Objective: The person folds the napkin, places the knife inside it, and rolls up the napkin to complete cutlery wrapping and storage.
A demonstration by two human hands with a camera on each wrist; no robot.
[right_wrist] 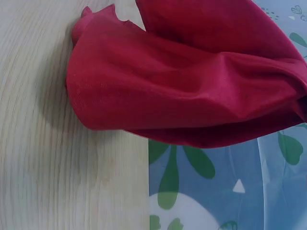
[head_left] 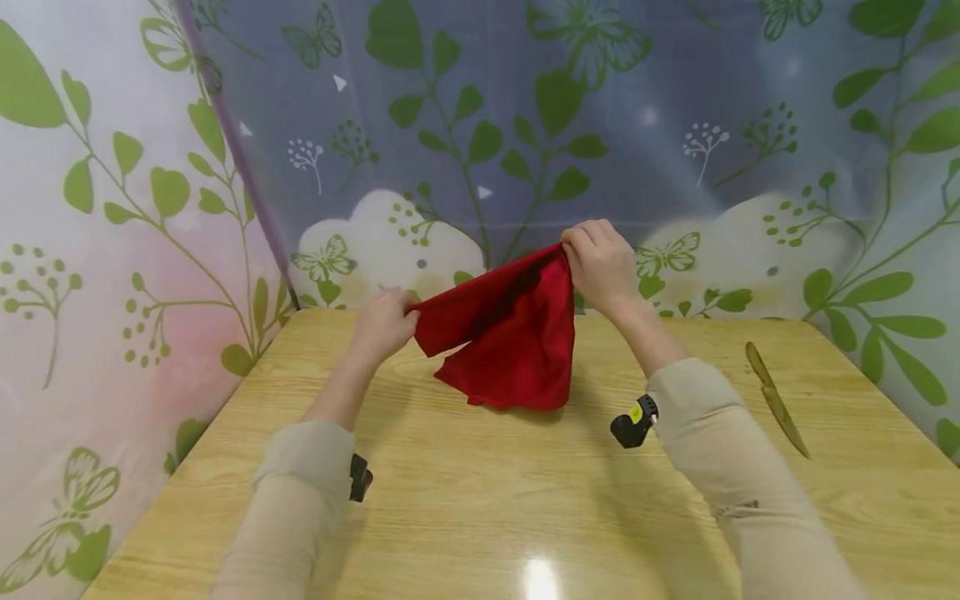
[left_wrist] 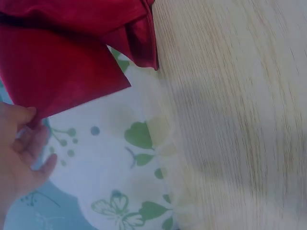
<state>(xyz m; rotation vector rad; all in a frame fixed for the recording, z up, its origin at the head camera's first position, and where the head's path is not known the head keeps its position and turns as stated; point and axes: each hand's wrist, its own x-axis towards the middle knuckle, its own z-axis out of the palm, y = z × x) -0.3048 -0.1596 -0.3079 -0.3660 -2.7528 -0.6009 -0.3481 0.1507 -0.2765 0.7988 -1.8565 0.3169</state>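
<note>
A red cloth (head_left: 517,342) hangs between my two hands, with its lower folds at the wooden table. At its left end my left hand (head_left: 384,323) pinches a corner; in the left wrist view the thumb and fingers of that hand (left_wrist: 21,148) grip the edge of the red cloth (left_wrist: 62,67). Higher up, my right hand (head_left: 602,262) pinches the top right corner. Loose folds of the cloth (right_wrist: 182,91) fill much of the right wrist view, where the right hand itself is out of sight.
On the right side of the wooden table (head_left: 480,500) lies a knife (head_left: 776,400), beyond my right forearm. A curtain with leaves and butterflies (head_left: 480,125) hangs behind the table's far edge and along its sides. Each wrist wears a small black camera (head_left: 633,422).
</note>
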